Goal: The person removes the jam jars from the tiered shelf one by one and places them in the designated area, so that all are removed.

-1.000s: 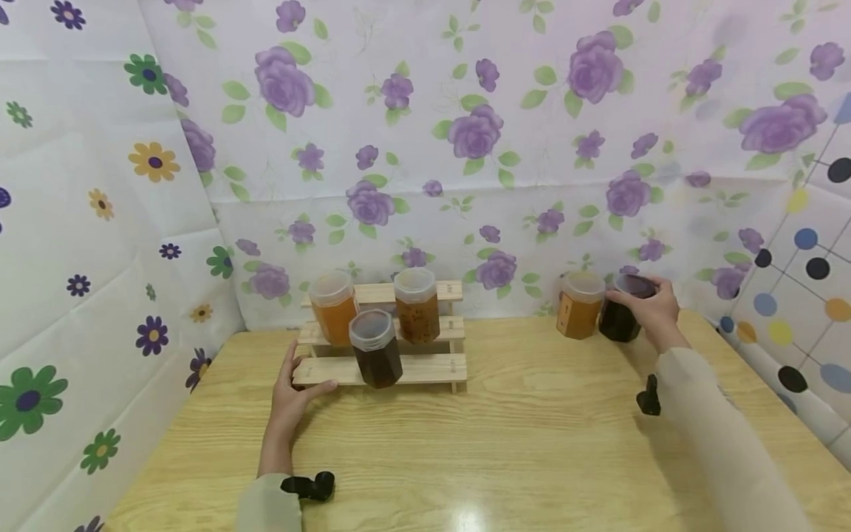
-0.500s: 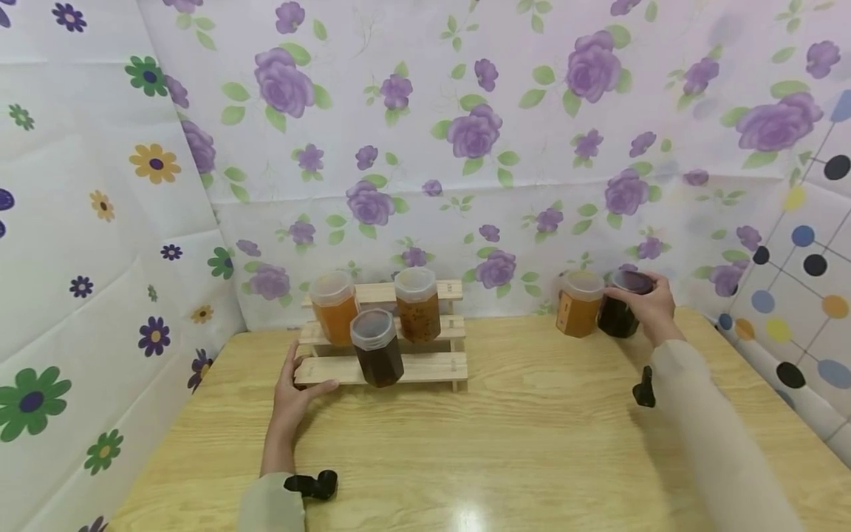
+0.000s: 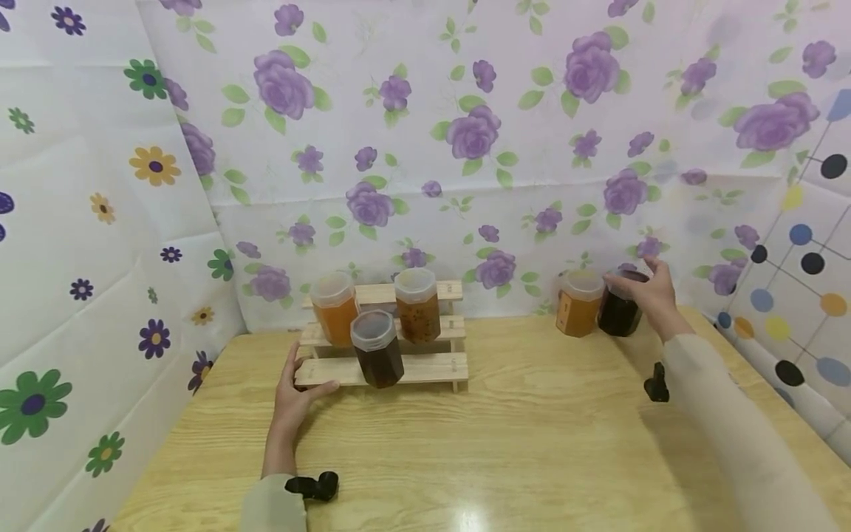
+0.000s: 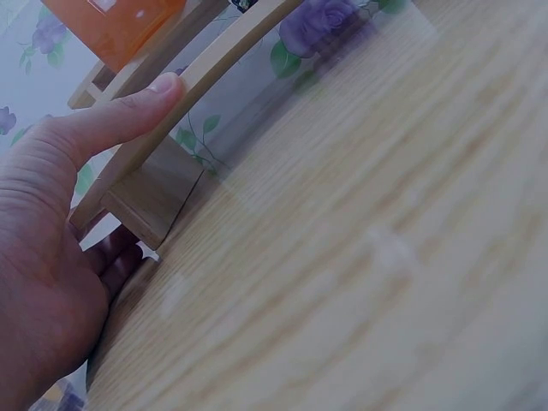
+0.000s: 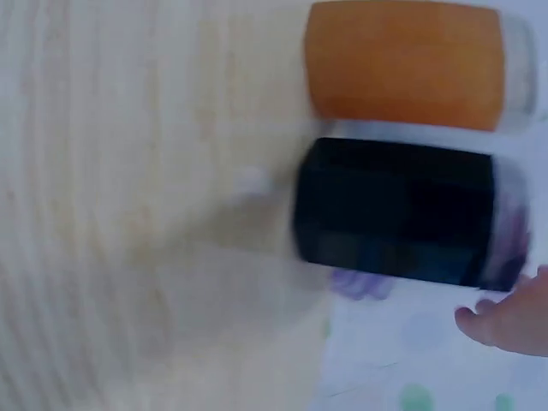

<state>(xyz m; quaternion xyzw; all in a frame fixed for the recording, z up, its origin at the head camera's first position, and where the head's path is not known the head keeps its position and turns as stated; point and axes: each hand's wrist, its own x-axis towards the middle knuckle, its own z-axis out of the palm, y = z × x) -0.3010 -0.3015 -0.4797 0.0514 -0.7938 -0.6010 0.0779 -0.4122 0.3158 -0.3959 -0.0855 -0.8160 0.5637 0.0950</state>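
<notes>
My left hand grips the left end of a tiered wooden rack, thumb on the front of its lowest plank and fingers curled behind the end. On the rack stand an orange jar, a speckled amber jar and, in front, a dark jar. At the right, my right hand hovers at the top of another dark jar, fingers spread and holding nothing. In the right wrist view the fingertips are apart from that jar.
An amber jar stands just left of the right-hand dark jar. Behind the wood-grain table hangs a floral cloth. A dotted cloth borders the right side, a flower-print one the left.
My right hand has let go of the dark jar, its fingers spreading and lifting from the top. The jar stays beside the amber one. My left hand keeps its grip on the rack.
</notes>
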